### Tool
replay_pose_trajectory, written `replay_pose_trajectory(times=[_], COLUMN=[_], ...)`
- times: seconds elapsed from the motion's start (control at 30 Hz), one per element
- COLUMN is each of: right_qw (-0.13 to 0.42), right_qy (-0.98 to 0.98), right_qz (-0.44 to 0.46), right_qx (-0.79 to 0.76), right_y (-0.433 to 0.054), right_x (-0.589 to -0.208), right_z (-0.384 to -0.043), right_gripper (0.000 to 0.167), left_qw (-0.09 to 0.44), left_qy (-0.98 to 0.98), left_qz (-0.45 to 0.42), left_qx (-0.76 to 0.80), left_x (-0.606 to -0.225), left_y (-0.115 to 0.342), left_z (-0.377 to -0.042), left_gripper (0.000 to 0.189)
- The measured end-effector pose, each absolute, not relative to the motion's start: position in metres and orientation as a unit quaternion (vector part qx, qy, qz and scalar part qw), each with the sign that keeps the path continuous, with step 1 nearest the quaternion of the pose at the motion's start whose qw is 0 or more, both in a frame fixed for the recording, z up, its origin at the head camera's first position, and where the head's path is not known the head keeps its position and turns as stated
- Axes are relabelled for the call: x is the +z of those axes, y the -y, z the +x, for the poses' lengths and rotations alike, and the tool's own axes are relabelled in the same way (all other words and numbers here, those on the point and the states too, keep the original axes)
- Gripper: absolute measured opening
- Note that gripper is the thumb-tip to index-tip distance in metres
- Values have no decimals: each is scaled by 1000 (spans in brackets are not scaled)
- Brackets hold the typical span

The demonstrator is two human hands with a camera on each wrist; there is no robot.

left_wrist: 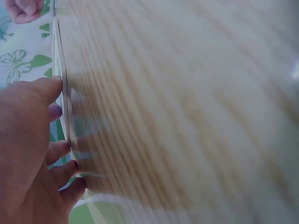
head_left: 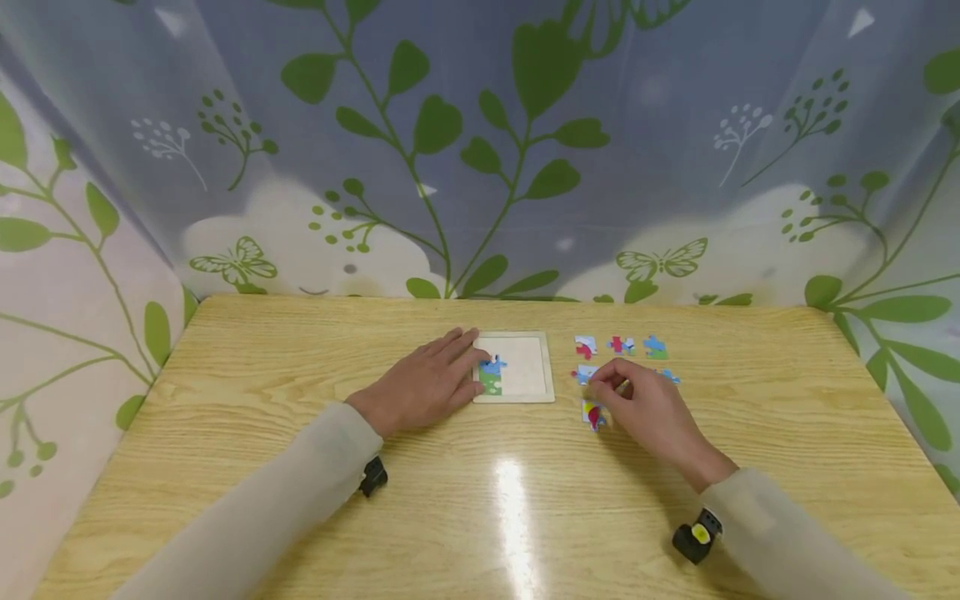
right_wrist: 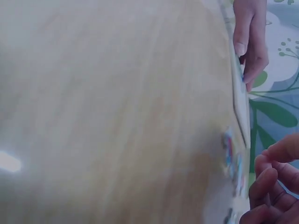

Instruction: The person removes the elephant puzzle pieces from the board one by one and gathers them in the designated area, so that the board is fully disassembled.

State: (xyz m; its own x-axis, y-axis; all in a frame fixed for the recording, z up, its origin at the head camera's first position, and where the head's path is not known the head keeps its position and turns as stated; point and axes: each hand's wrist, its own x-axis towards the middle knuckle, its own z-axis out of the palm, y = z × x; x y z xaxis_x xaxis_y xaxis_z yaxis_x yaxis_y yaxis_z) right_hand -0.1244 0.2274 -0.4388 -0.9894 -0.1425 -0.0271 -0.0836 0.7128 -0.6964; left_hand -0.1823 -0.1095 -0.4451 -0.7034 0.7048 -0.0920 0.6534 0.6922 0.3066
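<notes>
A shallow puzzle tray (head_left: 550, 367) lies on the table, with joined blue and green jigsaw pieces (head_left: 491, 379) along its left inner side. My left hand (head_left: 427, 379) rests over the tray's left edge, its fingers spread, with fingertips at the blue piece and the frame. My right hand (head_left: 648, 408) hovers over the loose pieces to the right, fingers loosely curled and thumb near the index finger. Nothing shows between them in the right wrist view. Just by its fingertips are a blue and white piece (head_left: 585, 374) and a yellow and red piece (head_left: 592, 414).
More loose jigsaw pieces lie right of the tray: a white and red one (head_left: 585, 345), a red and blue one (head_left: 621, 344), a blue and green one (head_left: 655, 347) and a partly hidden blue one (head_left: 667, 377). Behind the wooden table (head_left: 300, 333) hangs a leaf-patterned curtain (head_left: 480, 208).
</notes>
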Motion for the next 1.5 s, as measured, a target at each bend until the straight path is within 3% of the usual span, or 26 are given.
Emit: replay_pose_trajectory(times=[0.33, 0.77, 1.5], right_qw=[48, 105, 101], right_qy=[-919, -913, -919], right_qz=[-80, -114, -164], right_qx=[-384, -378, -344], right_y=[-200, -159, -137], right_x=[-431, -429, -443], right_z=[-144, -170, -179], right_gripper=[15, 15, 23], left_qw=[100, 96, 73], left_qy=[-914, -908, -889], left_qz=[372, 392, 435], left_qx=[127, 113, 121], left_x=[-445, -448, -447], left_y=[111, 111, 119], left_z=[-184, -185, -183], left_gripper=[54, 45, 45])
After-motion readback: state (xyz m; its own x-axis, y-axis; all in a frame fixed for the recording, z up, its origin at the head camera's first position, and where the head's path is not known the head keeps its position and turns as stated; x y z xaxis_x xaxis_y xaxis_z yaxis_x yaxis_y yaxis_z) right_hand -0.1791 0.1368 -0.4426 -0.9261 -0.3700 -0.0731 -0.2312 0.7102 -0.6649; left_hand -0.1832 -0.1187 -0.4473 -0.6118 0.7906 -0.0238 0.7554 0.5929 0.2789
